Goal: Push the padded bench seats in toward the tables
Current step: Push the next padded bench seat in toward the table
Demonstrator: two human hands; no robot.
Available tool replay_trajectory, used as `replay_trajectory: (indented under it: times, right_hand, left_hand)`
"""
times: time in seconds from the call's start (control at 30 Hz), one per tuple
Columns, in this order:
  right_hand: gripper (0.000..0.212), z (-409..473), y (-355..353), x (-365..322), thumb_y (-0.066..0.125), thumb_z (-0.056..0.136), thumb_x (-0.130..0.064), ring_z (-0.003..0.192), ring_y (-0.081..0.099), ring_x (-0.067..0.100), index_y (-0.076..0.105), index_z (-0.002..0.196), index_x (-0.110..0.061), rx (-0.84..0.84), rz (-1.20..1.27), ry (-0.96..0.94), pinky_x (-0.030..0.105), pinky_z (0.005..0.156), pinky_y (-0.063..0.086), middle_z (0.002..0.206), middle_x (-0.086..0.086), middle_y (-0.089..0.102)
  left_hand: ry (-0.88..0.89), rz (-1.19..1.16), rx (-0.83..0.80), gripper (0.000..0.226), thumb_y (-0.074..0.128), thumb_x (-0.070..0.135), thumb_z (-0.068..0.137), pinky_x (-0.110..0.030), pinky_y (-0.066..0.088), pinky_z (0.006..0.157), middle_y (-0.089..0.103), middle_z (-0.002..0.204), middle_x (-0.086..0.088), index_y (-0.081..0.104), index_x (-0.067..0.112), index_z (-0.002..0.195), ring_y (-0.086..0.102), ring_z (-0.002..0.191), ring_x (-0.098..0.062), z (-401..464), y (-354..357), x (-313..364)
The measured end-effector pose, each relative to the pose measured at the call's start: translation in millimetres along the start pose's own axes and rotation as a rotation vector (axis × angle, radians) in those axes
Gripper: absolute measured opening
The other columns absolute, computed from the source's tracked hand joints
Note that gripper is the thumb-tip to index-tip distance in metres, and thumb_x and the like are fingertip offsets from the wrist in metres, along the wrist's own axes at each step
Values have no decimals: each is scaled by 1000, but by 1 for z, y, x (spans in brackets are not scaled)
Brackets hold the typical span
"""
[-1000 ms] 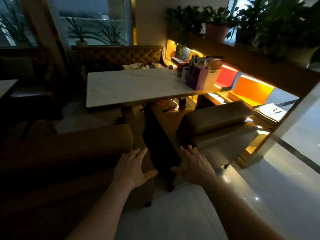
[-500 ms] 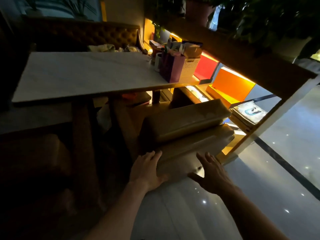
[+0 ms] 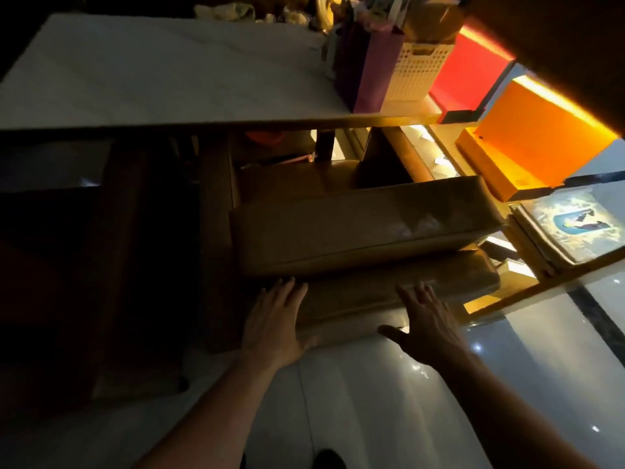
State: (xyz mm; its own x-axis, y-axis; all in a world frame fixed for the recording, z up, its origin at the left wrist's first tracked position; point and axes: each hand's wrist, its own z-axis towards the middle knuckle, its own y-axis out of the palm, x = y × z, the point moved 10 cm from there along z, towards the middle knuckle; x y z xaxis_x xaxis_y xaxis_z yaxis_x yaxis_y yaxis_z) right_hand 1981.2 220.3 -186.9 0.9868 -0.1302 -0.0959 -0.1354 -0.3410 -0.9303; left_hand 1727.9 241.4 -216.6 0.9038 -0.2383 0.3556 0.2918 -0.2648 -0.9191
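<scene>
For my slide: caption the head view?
Both hands, left and right, press flat against the padded bench seat by the table.

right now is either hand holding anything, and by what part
Nothing is gripped. The left hand and right hand lie flat, fingers straight, against the padded bench seat's near back edge.

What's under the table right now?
Under the table: the bench's front part, a dark leg and something orange-red. The left side is too dark to read, and the tabletop hides whatever lies farther back.
</scene>
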Motion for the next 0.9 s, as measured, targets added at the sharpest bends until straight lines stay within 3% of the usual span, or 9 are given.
replay_trajectory:
  times: [0.13,0.4,0.63,0.9]
  right_hand:
    - [114,51,19,20,61,79,-75,153,-14,32,-6,159,-29,27,-8,-98,53,125,7,167,13,-12]
    - [130,90,44,34,65,69,-81,151,-23,33,-23,154,-37,47,-38,-184,57,124,0,165,13,-20]
    - [117,95,50,31,67,75,-73,153,-5,40,-4,159,-34,133,-78,-182,63,121,8,166,20,-3]
    - [113,96,53,25,69,73,-71,152,4,44,8,160,-32,143,-127,-169,66,118,17,165,23,8]
  left_hand:
    - [-99,84,74,113,57,76,75,-46,-5,121,-15,164,4,-11,34,154,-16,149,-20,-1,37,-8]
    - [-213,157,190,108,42,80,81,-49,8,122,-2,165,-6,-8,21,156,-11,150,-24,8,53,-1]
    - [-186,227,221,102,59,70,79,-48,18,120,35,155,-6,18,17,155,23,145,-28,16,47,-6]
    - [-164,243,267,92,67,70,72,-45,26,116,50,137,-2,39,22,145,39,126,-26,16,39,-13]
